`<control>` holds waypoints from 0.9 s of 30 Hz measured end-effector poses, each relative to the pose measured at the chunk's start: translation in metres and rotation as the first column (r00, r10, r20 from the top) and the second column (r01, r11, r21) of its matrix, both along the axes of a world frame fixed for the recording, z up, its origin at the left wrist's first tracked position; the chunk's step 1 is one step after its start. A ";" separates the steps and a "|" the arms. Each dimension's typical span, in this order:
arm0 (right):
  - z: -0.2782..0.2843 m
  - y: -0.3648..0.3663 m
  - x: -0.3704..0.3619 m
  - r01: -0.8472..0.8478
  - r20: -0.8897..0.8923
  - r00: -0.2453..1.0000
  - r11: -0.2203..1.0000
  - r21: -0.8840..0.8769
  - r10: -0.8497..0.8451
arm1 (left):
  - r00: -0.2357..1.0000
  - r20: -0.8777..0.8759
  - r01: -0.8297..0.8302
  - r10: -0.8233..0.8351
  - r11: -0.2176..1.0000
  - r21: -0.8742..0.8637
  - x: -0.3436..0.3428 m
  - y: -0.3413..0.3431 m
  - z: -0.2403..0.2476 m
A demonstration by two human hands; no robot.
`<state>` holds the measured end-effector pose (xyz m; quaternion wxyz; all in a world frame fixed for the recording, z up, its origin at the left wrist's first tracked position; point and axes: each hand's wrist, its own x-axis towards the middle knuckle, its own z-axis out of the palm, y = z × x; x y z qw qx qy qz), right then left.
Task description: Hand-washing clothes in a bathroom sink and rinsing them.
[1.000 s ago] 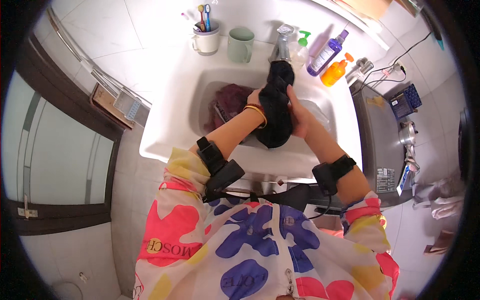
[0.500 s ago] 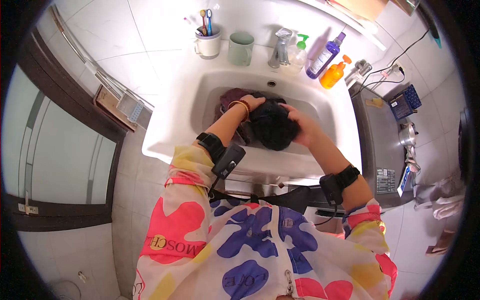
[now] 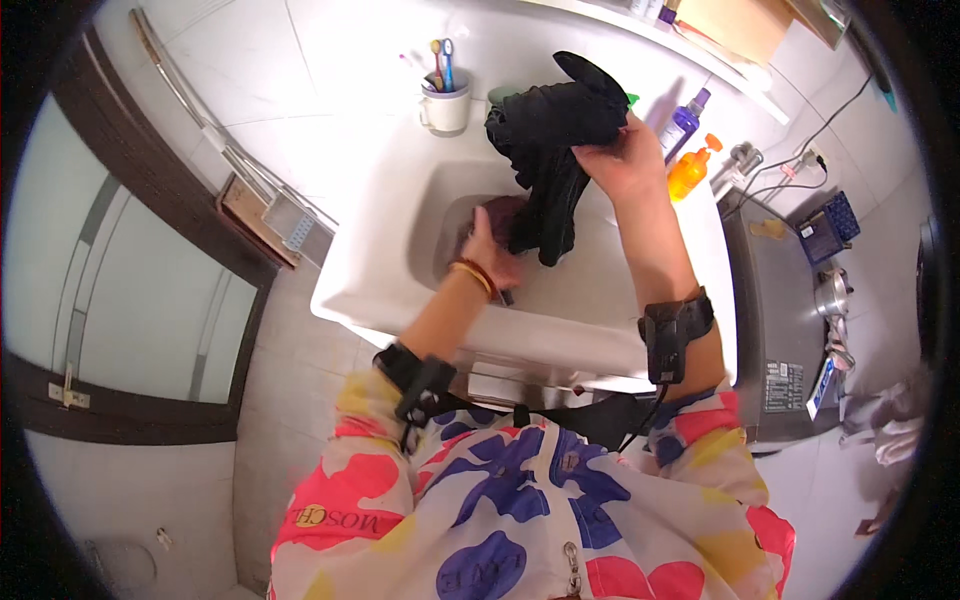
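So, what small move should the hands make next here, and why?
Probably bring the left hand up to steady the hanging end of the black cloth. The right hand alone seems to carry its raised bulk, while the lower end hangs down into the white sink by the maroon cloth, close to the left hand, which looks open.

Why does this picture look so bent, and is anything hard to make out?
In the head view, the fisheye lens bows the dark door frame and blackens the corners; the same view's bright light pales the white sink, while the black cloth in the right hand loses fold detail; there too, the purple bottle has a soft shadow beside it.
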<state>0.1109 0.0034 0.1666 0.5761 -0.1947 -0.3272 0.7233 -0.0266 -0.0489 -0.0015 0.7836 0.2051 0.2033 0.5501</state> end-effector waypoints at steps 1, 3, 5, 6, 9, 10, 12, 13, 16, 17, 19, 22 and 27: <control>-0.008 0.003 0.000 0.052 0.157 0.984 0.977 0.209 -0.086 | 1.000 -0.009 -0.006 0.006 1.000 0.006 0.013 -0.003 0.003; -0.012 -0.014 -0.010 0.078 0.125 0.987 0.984 0.163 -0.099 | 0.958 0.279 0.101 -0.058 0.984 -0.144 0.031 -0.010 0.012; -0.018 -0.047 -0.011 0.128 0.106 0.984 0.985 0.114 -0.141 | 0.922 0.387 0.049 -0.004 0.993 -0.107 0.040 -0.008 0.042; -0.024 -0.068 -0.009 0.109 0.450 0.870 0.969 0.222 -0.201 | 0.869 0.493 -0.010 0.048 0.997 -0.079 0.043 0.000 0.053; -0.037 -0.083 0.017 -0.097 0.020 0.993 0.892 -0.442 0.118 | 0.860 0.471 -0.286 0.193 0.949 0.132 0.034 0.056 0.011; -0.034 -0.092 0.021 -0.021 0.163 0.982 0.910 -0.413 0.096 | 0.905 0.283 -0.399 0.318 0.865 0.305 0.032 0.067 0.000; -0.049 -0.085 0.047 -0.039 0.276 0.952 0.949 -0.314 0.131 | 0.794 -0.039 -0.428 0.607 0.603 0.674 0.027 0.086 -0.018; -0.060 -0.084 0.052 -0.095 0.386 0.905 0.968 -0.233 0.181 | 0.640 -0.147 -0.344 0.754 0.453 0.822 0.024 0.094 -0.035; -0.065 -0.081 0.050 -0.562 0.825 -0.086 0.711 0.423 -0.559 | 0.605 -0.513 -0.071 0.609 0.684 0.726 0.020 0.097 -0.039; -0.065 -0.083 0.041 -0.565 0.826 -0.079 0.708 0.424 -0.558 | 0.310 -0.763 0.054 0.567 0.791 0.610 0.016 0.093 -0.029; -0.070 -0.086 0.025 -0.832 0.632 -0.366 0.545 0.107 -0.683 | 0.213 -0.855 -0.147 0.473 0.880 0.451 0.029 0.111 -0.065; -0.080 -0.085 0.035 -0.920 0.520 -0.258 0.371 0.125 -0.814 | -0.327 -0.849 0.483 0.416 0.846 0.228 0.038 0.102 -0.053; -0.088 -0.074 0.061 -0.966 0.322 -0.168 0.221 0.134 -0.932 | 0.992 -0.085 0.074 -0.091 0.980 -0.184 0.036 0.052 0.017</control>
